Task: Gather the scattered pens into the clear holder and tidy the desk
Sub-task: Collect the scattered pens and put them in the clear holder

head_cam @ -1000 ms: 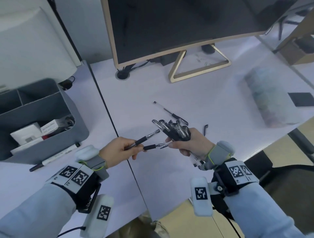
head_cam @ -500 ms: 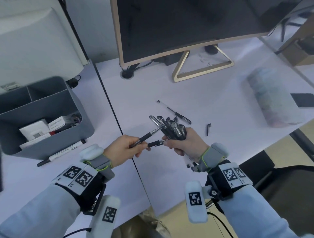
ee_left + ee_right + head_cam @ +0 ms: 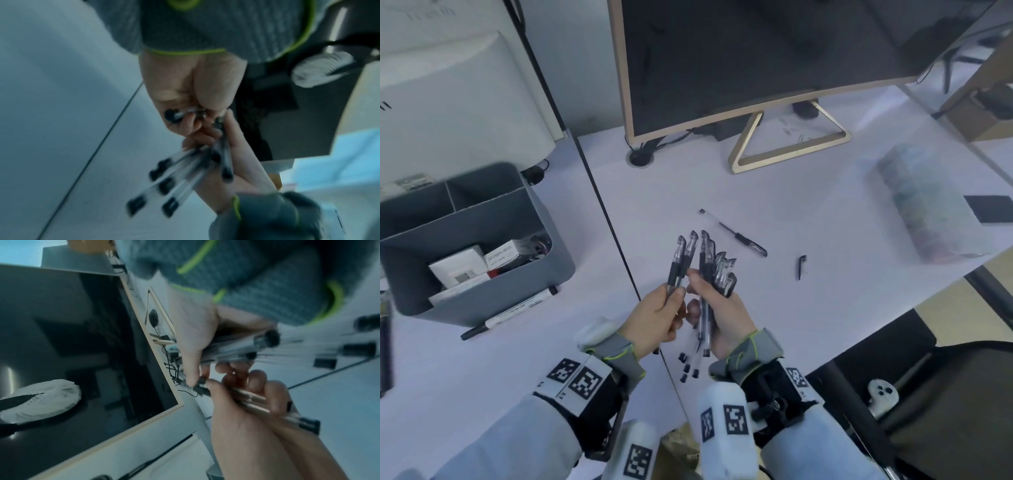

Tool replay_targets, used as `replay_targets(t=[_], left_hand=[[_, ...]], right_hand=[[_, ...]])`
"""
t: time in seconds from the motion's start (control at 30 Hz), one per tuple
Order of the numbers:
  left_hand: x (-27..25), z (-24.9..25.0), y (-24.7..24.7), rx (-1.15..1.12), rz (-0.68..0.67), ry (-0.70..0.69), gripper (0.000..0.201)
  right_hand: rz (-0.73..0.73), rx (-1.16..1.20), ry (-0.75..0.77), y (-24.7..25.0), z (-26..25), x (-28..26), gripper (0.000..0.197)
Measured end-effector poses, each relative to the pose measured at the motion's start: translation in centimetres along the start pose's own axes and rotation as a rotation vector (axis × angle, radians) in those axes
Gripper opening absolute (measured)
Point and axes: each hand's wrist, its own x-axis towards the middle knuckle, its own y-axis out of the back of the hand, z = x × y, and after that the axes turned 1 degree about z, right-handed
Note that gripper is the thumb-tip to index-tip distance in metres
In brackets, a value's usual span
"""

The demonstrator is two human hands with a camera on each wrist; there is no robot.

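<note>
My left hand (image 3: 671, 301) grips two black-capped clear pens (image 3: 681, 260) upright over the white desk (image 3: 722, 192). Right beside it, fingers nearly touching, my right hand (image 3: 709, 298) holds a bundle of several pens (image 3: 714, 267), caps up. In the left wrist view the left hand (image 3: 191, 104) is curled round its pens' ends (image 3: 171, 116), with the bundle (image 3: 180, 177) fanned below. The right wrist view shows the right hand (image 3: 195, 345) round the bundle (image 3: 244, 345). One pen (image 3: 736, 234) and a loose cap (image 3: 802, 266) lie on the desk. A blurred clear container (image 3: 928, 209) lies at the right.
A grey organiser bin (image 3: 421, 291) with small boxes stands at the left, a marker (image 3: 510, 313) in front of it. The monitor (image 3: 756, 51) on its gold stand (image 3: 791, 147) fills the back. A black phone (image 3: 993, 217) lies at the far right. A dark chair (image 3: 945, 411) is below the desk edge.
The left hand's two pens swung from pointing right to upright. Both hands came closer together, and the right hand's bundle also stands more upright.
</note>
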Motion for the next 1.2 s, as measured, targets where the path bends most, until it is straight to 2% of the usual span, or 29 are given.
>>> replay_targets(t=[0.13,0.2,0.27,0.4,0.47,0.53,0.63,0.73,0.83,0.87,0.93,1.03,1.1,1.2], left_hand=[[-0.8,-0.9,4.4,0.409,0.034,-0.086,0.02],[-1.2,-1.6,8.3,0.475,0.027,-0.152,0.015],[-1.6,-1.5,10.1,0.527,-0.022,-0.209,0.015],[-1.5,-4.1,17.2,0.602,-0.131,-0.145,0.031],[-1.7,-5.5,20.0,0.537,-0.118,-0.116,0.037],[-1.9,-6.7,22.8,0.439,-0.116,-0.155,0.043],[-1.9,-7.1,24.5,0.361,-0.198,-0.23,0.059],[-1.7,-7.3,24.9,0.401,-0.247,-0.279,0.06],[-2.0,-8.5,26.5,0.426,-0.153,-0.261,0.058],[-2.2,-8.9,27.2,0.419,-0.11,-0.229,0.056],[-2.7,-9.9,28.5,0.432,-0.019,-0.177,0.05],[-2.1,-10.6,29.8,0.613,0.032,-0.176,0.05],[-0.8,-10.1,29.8,0.816,0.0,-0.18,0.056],[1.7,-8.5,27.8,1.111,-0.136,-0.225,0.066]], right_hand=[[0.011,-0.093,-0.02,-5.2,2.7,1.0,0.01],[0.04,-0.153,-0.03,-8.9,4.7,1.9,0.009],[0.092,-0.203,0.021,-10.6,5.8,2.2,0.008],[0.29,-0.32,0.381,-15.3,8.2,2.9,0.01],[0.294,-0.434,0.553,-16.6,9.1,3.0,0.014],[0.293,-0.519,0.608,-18.6,10.7,3.2,0.027],[0.365,-0.533,0.545,-20.3,13.1,4.0,0.023],[0.389,-0.59,0.472,-20.4,14.5,4.6,0.005],[0.329,-0.79,0.44,-20.4,14.6,5.2,0.028],[0.349,-0.859,0.45,-20.0,14.2,5.6,0.028],[0.479,-0.966,0.439,-18.7,12.9,6.9,0.02],[0.668,-1.129,0.345,-15.8,10.9,8.9,0.023],[0.683,-1.223,0.253,-14.4,10.0,9.9,0.027],[0.662,-1.344,0.05,-13.4,9.8,10.1,0.033]])
